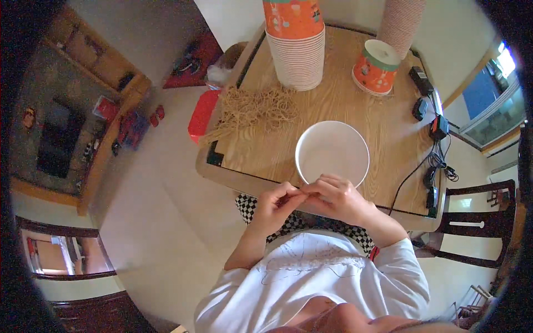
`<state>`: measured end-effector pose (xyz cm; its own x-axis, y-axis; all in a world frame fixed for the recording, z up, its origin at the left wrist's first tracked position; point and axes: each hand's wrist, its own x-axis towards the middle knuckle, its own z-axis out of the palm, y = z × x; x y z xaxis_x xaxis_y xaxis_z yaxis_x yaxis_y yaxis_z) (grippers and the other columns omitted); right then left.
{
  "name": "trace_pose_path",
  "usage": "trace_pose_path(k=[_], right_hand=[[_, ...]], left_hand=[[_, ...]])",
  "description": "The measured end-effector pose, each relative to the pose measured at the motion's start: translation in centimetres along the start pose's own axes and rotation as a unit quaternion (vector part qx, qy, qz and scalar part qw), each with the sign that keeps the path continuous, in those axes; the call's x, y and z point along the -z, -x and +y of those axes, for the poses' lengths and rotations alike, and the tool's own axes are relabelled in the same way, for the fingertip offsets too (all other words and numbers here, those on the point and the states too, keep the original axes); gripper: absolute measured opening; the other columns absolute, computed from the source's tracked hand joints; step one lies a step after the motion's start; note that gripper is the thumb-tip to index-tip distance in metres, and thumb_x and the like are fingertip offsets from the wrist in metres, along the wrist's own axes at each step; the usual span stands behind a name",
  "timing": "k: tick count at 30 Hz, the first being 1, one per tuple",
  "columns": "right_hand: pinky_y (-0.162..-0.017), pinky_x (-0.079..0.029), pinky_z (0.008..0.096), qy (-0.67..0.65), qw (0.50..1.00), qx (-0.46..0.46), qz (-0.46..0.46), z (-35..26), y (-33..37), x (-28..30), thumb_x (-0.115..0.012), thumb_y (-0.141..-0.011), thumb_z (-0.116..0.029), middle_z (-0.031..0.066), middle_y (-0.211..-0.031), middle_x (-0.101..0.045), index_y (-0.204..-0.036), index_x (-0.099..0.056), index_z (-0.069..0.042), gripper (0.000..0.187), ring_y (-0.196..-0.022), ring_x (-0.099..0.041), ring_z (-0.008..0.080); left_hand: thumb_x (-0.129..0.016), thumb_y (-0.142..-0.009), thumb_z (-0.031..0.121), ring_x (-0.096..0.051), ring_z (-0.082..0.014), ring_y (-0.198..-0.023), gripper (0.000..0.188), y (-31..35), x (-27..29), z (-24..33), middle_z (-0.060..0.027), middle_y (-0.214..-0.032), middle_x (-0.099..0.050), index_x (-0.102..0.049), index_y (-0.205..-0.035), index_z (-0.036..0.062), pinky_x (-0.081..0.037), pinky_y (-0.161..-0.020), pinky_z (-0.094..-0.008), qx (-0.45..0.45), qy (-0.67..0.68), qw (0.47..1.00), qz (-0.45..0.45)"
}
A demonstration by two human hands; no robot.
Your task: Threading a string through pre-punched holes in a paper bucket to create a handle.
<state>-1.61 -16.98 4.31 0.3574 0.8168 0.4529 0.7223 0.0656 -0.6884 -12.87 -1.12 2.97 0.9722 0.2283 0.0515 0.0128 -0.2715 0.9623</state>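
Bucket (333,150) white, round, plain inside; left hand (275,205), right hand (338,198) at near side, fingers (317,189) drawn together, cannot tell if gripping

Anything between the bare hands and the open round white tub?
Nothing visible. The bare right hand overlaps the near rim of the open round white tub; contact can't be told. The bare left hand is close by. The tangled pile of thin tan strands lies farther left, out of the way.

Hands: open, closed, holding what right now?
Left hand: closed in a pinch; anything held is unclear.
Right hand: closed likewise; anything held is unclear.
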Motion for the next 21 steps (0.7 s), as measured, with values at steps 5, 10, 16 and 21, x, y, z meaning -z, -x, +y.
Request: trace_pose_path(k=[5,10,16,21], right_hand=[[-0.064,-0.048,0.0349,0.036,0.999,-0.001,0.021,0.6,0.9,1.7,-0.069,-0.071,-0.004,0.0071,-0.081,-0.061,-0.082,-0.060,-0.004,0.015,-0.074,-0.060,0.0245],[-0.065,-0.048,0.0380,0.032,0.996,-0.037,0.076,0.2,1.4,2.5,-0.067,-0.072,-0.004,0.0085,-0.079,-0.059,-0.079,-0.057,-0.004,0.012,-0.074,-0.059,0.0274],[-0.072,-0.049,0.0368,0.079,0.993,-0.079,0.032,0.4,0.7,4.1,-0.066,-0.071,-0.001,0.0096,-0.086,-0.059,-0.084,-0.055,-0.004,0.017,-0.083,-0.060,0.0275],[-0.076,-0.049,0.0359,-0.001,0.991,-0.059,0.119,-0.3,-0.3,4.3,-0.067,-0.075,-0.006,0.0104,-0.093,-0.060,-0.091,-0.056,-0.004,0.020,-0.088,-0.060,0.0256]], left_hand=[[-0.063,-0.082,0.005,-0.050,-0.0052,-0.064,0.005,-0.1,-0.2,0.0,-0.0010,-0.071,-0.056,-0.061,-0.081,0.0001,-0.039,-0.056,-0.0203,-0.057,0.020,0.998,0.033],[-0.061,-0.083,0.004,-0.052,-0.0066,-0.066,0.004,-0.6,0.2,-0.7,-0.0019,-0.074,-0.056,-0.061,-0.082,0.0001,-0.040,-0.057,-0.0197,-0.063,-0.026,0.997,0.030],[-0.059,-0.085,0.006,-0.056,-0.0075,-0.068,0.008,-3.0,-0.6,1.8,-0.0039,-0.076,-0.060,-0.059,-0.092,0.0017,-0.046,-0.061,-0.0223,-0.046,-0.011,0.997,0.060],[-0.057,-0.089,0.011,-0.056,-0.0061,-0.075,0.011,-5.7,-1.5,3.5,0.0003,-0.083,-0.061,-0.060,-0.096,0.0031,-0.046,-0.067,-0.0217,-0.053,-0.016,0.998,-0.011]])
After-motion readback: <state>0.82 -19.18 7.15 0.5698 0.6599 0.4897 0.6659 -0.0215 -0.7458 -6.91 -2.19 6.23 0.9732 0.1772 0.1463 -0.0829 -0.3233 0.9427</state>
